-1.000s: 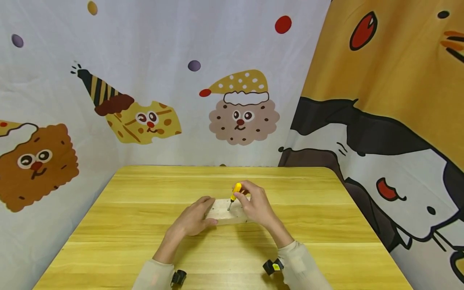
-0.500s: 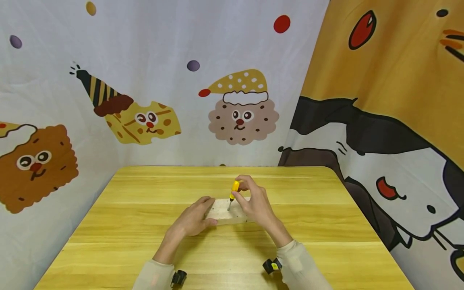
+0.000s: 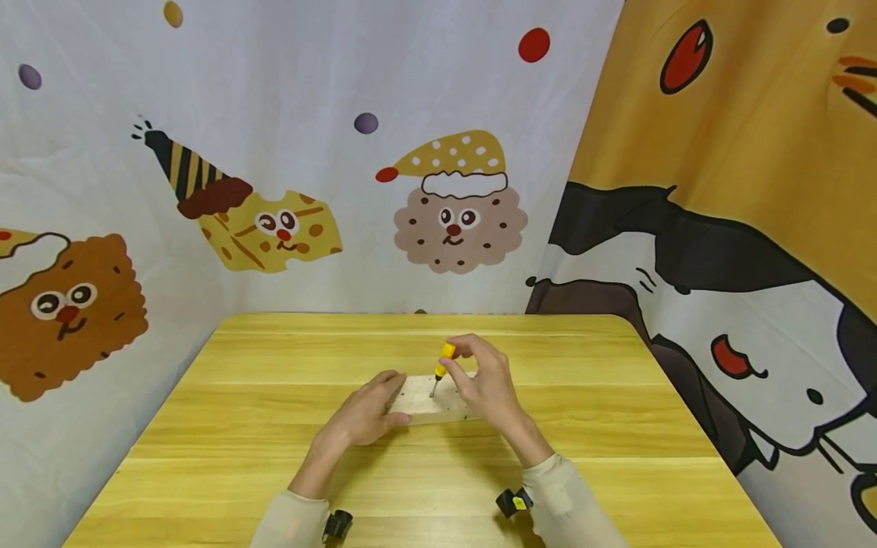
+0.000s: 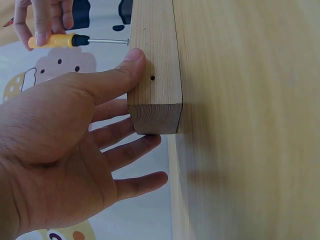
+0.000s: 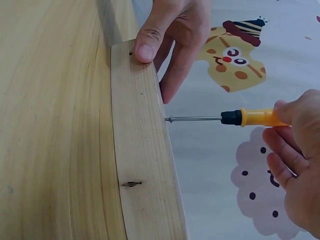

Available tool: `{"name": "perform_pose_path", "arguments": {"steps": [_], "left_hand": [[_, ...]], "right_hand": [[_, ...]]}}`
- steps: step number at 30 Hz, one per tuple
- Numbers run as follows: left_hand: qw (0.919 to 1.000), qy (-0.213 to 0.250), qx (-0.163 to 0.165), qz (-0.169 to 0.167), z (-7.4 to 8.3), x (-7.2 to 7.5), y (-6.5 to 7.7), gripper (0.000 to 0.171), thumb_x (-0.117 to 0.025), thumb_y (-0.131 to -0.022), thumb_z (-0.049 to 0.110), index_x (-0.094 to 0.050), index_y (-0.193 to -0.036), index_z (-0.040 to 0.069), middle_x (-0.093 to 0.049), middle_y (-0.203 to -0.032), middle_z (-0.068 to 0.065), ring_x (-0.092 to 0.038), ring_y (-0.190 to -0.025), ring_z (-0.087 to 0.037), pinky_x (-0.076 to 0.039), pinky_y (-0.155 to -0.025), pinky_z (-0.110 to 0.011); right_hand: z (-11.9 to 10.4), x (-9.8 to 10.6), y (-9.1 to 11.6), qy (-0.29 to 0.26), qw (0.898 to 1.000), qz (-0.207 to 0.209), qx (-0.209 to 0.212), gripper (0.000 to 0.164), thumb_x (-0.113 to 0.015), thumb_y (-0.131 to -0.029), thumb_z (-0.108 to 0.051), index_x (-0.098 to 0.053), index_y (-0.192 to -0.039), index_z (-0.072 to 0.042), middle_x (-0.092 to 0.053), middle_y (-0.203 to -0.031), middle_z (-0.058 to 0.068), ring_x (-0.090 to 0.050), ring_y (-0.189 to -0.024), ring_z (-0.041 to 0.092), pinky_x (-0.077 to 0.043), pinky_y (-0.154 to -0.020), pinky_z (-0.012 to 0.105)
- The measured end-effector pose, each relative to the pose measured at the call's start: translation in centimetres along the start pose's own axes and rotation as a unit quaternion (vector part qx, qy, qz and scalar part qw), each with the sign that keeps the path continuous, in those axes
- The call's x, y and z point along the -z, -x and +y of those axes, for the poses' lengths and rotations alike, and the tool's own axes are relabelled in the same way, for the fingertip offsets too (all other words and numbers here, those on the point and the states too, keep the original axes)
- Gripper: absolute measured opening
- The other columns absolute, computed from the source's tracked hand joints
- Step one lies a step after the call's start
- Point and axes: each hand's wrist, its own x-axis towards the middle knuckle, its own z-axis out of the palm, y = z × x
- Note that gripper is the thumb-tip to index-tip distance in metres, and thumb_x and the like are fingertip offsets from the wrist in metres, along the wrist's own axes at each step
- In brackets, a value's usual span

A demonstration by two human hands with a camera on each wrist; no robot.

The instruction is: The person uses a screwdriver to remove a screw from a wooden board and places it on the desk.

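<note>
A pale wooden block (image 3: 416, 396) lies on the table. My left hand (image 3: 363, 411) grips its left end, with the thumb (image 4: 117, 75) on the near side and the other fingers reaching round the far side. My right hand (image 3: 489, 384) pinches the yellow handle of a screwdriver (image 3: 445, 361) between thumb and fingertips. The tool stands upright, leaning a little to the right. In the right wrist view its metal shaft (image 5: 195, 118) ends at a small screw head (image 5: 167, 119), right at the block's top face. Dark knots and spots mark the wood.
The wood-grain table (image 3: 274, 358) extends around the block on all sides. Behind it hangs a cloth backdrop (image 3: 301, 91) with cartoon figures. A black wrist camera (image 3: 338, 525) sits by the left sleeve, another (image 3: 514, 502) by the right.
My right fingers have shifted around the screwdriver handle, which swung slightly more upright and then leaned back right. The tip stays at the same spot. Left hand and block have not moved.
</note>
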Motion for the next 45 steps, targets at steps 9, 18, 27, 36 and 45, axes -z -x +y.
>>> {"name": "perform_pose_path", "arguments": {"steps": [9,18,27,36,45], "left_hand": [[1.0000,0.003,0.002,0.000,0.09,0.03,0.07,0.078,-0.084,-0.105,0.027,-0.050,-0.165,-0.008,-0.049,-0.171,-0.032,-0.054,-0.156,-0.052,-0.047,-0.128,-0.068],[1.0000,0.006,0.000,0.003,0.12,0.04,0.12,0.078,-0.084,-0.104,0.026,-0.050,-0.165,-0.009,-0.049,-0.171,-0.033,-0.055,-0.155,-0.053,-0.049,-0.127,-0.069],[1.0000,0.006,0.001,0.002,0.09,0.01,0.10,0.078,-0.084,-0.104,0.026,-0.050,-0.165,-0.008,-0.049,-0.171,-0.032,-0.055,-0.155,-0.052,-0.049,-0.126,-0.068],[1.0000,0.007,0.002,0.001,0.17,0.11,0.15,0.078,-0.084,-0.104,0.027,-0.049,-0.165,-0.008,-0.048,-0.172,-0.032,-0.054,-0.156,-0.052,-0.048,-0.128,-0.068],[1.0000,0.008,0.005,-0.001,0.09,0.06,0.12,0.078,-0.083,-0.105,0.027,-0.049,-0.166,-0.007,-0.048,-0.173,-0.031,-0.054,-0.156,-0.052,-0.048,-0.128,-0.067]], "right_hand": [[-0.05,0.09,-0.03,-0.035,0.999,-0.016,0.004,0.033,-0.085,-0.097,0.005,-0.079,-0.128,-0.005,-0.086,-0.117,0.012,-0.080,-0.098,0.028,-0.070,-0.085,0.043],[0.05,-0.07,-0.13,-0.015,1.000,0.010,0.011,0.031,-0.093,-0.093,-0.004,-0.080,-0.120,-0.009,-0.079,-0.105,0.006,-0.076,-0.091,0.025,-0.067,-0.082,0.031],[0.09,-0.11,-0.13,-0.026,0.999,0.018,0.018,0.030,-0.092,-0.092,0.000,-0.083,-0.119,-0.008,-0.082,-0.104,0.006,-0.077,-0.091,0.026,-0.069,-0.081,0.045],[0.03,0.08,-0.19,-0.039,0.999,-0.002,0.010,0.034,-0.084,-0.097,0.006,-0.082,-0.128,-0.007,-0.085,-0.119,0.010,-0.079,-0.099,0.025,-0.069,-0.087,0.040],[0.13,0.05,-0.17,-0.053,0.999,-0.004,0.012,0.032,-0.082,-0.100,0.004,-0.081,-0.130,-0.008,-0.084,-0.120,0.010,-0.077,-0.100,0.026,-0.067,-0.089,0.035]]}}
